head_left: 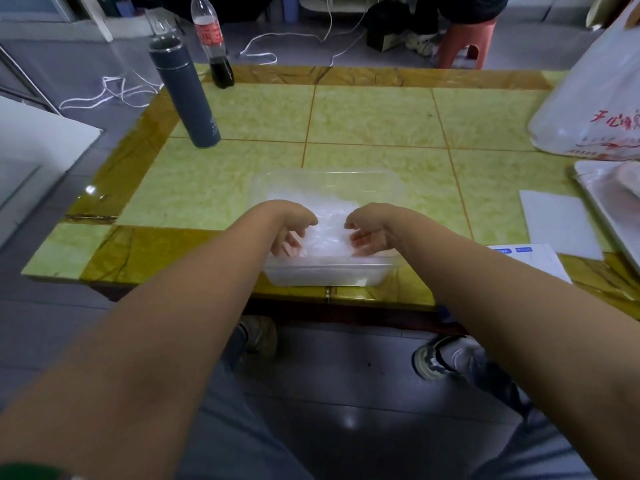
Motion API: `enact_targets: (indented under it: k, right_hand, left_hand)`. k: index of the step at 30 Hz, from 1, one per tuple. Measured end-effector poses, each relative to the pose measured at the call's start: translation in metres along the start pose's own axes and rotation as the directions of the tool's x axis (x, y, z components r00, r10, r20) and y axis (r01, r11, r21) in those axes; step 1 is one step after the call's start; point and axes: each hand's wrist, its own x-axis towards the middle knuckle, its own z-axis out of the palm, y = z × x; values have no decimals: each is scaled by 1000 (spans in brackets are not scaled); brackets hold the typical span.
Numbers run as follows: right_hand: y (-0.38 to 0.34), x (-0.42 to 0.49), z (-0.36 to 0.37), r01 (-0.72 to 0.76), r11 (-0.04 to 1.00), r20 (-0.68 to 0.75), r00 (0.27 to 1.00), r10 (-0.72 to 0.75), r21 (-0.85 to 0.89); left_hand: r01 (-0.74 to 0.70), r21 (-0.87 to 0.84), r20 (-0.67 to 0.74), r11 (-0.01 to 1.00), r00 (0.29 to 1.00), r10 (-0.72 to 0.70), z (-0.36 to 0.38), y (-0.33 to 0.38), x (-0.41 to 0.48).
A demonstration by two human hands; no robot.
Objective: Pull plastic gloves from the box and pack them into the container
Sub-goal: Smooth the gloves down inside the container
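Head view: left hand [292, 233] and right hand [369, 237], fingers loose, gripping nothing, push gloves [329, 233] down in the tub [325, 276] at 6 o'clock. Next, likely, more from the box [535, 263] at 4 o'clock

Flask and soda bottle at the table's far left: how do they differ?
The flask is opaque dark grey; the soda bottle is clear plastic with a red label and dark drink only in its bottom part. The flask stands nearer the container, the soda bottle behind it by the table's far edge. The flask is wider. Both stand upright.
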Motion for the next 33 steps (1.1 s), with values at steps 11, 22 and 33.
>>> enact_targets:
  k: [11,22,33]
  right_hand:
    - [21,-90,-69,515,854,-197,847,-493,79]
    - [144,-89,-154,58,890,-389,885,-255,-452]
    - [155,-71,-147,9,874,-424,872,-245,-486]
  left_hand:
    - [-464,489,-375,739,653,658,61,60,-82]
    - [-617,325,-22,717,753,658,210,79,-60]
    - [-530,414,-31,740,804,594,229,71,-40]
